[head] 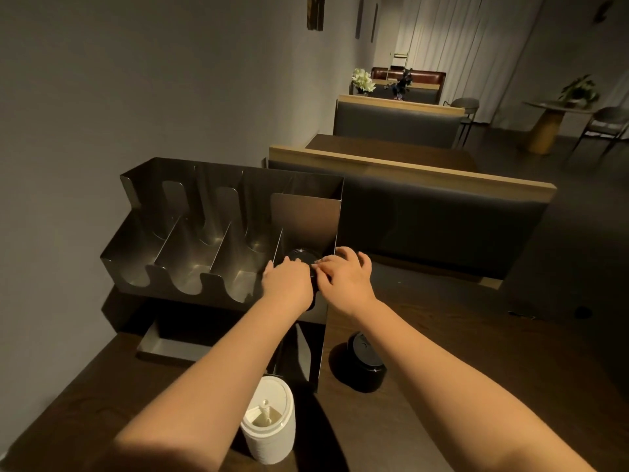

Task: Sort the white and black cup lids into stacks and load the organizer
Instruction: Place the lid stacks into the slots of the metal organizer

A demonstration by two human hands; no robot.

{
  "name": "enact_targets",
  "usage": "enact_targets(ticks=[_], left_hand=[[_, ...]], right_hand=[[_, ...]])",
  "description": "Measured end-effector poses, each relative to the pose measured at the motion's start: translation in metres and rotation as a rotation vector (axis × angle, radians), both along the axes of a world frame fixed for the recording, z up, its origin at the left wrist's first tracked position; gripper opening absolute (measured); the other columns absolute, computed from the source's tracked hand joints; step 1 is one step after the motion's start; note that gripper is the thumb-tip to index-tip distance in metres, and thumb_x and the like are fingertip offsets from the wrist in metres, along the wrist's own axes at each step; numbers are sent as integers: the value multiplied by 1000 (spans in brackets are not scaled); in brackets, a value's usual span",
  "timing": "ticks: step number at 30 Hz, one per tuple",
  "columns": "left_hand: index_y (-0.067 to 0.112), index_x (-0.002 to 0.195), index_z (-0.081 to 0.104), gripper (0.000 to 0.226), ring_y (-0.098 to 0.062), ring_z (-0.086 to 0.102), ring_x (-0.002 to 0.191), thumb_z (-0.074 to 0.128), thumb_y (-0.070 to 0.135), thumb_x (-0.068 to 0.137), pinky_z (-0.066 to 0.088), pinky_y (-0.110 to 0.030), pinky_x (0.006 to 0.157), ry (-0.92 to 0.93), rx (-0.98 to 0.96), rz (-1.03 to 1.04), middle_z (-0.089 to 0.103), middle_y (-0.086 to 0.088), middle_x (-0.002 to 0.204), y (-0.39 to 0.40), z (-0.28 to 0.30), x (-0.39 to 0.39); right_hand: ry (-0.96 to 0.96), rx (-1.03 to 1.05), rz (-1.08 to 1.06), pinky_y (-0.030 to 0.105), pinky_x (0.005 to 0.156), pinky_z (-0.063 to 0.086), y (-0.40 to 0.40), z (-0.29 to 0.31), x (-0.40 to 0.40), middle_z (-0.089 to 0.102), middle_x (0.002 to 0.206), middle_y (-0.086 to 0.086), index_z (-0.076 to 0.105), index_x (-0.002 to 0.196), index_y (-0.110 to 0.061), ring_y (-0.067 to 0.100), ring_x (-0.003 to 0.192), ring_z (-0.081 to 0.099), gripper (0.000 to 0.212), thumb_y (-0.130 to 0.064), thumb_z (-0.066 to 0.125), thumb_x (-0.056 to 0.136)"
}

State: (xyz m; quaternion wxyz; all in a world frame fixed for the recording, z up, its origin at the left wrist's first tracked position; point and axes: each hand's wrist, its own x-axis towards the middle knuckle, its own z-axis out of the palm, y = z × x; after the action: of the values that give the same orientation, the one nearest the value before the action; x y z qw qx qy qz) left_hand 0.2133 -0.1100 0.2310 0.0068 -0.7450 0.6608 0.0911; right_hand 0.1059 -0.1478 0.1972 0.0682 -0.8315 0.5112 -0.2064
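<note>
- The slotted sheet-metal organizer was dull silver-grey.
- The stack of plastic lids in its rightmost slot was black.
- A second lid stack was black; a third was white.
- The wooden surface was dark brown.

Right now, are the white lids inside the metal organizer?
No, the white lids stand stacked on the table, in front of the organizer.

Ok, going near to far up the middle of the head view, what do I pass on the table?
White lid stack → black lid stack on the table → both hands, left hand and right hand, on the black lids in the organizer's rightmost slot.
</note>
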Motion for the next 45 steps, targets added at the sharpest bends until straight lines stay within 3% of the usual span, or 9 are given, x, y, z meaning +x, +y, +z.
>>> enact_targets(ticks=[9,15,18,26,31,35,39,42,45], left_hand=[[20,136,49,40,-22,43,129,48,19,96,12,-45,117,44,-146,50,52,-4,135,3,0,1],[22,135,51,38,-17,22,141,45,19,97,12,-39,116,307,-400,85,39,2,147,15,-18,1],[21,134,51,38,-15,15,144,44,15,96,8,-39,117,372,-488,31,36,1,149,26,-27,-6],[25,134,50,41,-13,12,145,44,15,95,5,-38,117,377,-512,-64,33,5,150,39,-47,-43],[22,133,53,42,-12,12,145,44,10,94,2,-33,116,363,-541,-184,36,5,149,43,-67,-51],[18,131,56,43,-11,15,145,43,3,92,3,-30,116,383,-485,-289,39,5,148,48,-94,-54],[18,134,52,43,-10,15,144,39,4,95,14,-33,116,445,-235,-283,34,7,151,45,-128,-56],[15,143,40,44,-17,23,142,42,11,99,23,-32,115,495,-3,-184,29,1,154,48,-153,-57],[12,152,15,64,-24,22,143,49,25,98,24,-34,115,524,252,-38,16,-5,158,55,-172,-57]], right_hand=[[197,119,59,48,114,-7,0,17,-6,46,142,-8,56,130,-28,25,143,11,41,-34,27,102],[-431,-137,-83,34,104,20,9,2,-31,59,126,-4,64,119,-19,19,130,34,30,-27,45,96],[-530,34,-324,37,103,28,8,-21,-50,53,130,2,55,125,-18,22,129,35,33,-28,54,94],[-192,540,-468,48,113,22,14,-92,-68,18,158,4,24,149,-23,30,143,17,72,-51,53,90],[126,868,-303,50,118,6,19,-141,-82,-8,160,-2,10,153,-27,32,147,-2,62,-44,36,100],[119,790,-195,41,119,8,32,-153,-91,-4,160,-3,15,152,-25,29,147,5,56,-26,37,101],[-262,783,-183,35,117,16,49,-153,-88,33,152,1,50,136,-8,20,142,27,41,-11,46,96],[-714,832,-410,25,88,44,59,-152,-83,66,112,10,69,101,0,16,103,60,21,0,50,91],[-853,843,-535,24,70,46,59,-153,-84,64,75,5,69,84,-1,12,71,58,17,0,52,88]])
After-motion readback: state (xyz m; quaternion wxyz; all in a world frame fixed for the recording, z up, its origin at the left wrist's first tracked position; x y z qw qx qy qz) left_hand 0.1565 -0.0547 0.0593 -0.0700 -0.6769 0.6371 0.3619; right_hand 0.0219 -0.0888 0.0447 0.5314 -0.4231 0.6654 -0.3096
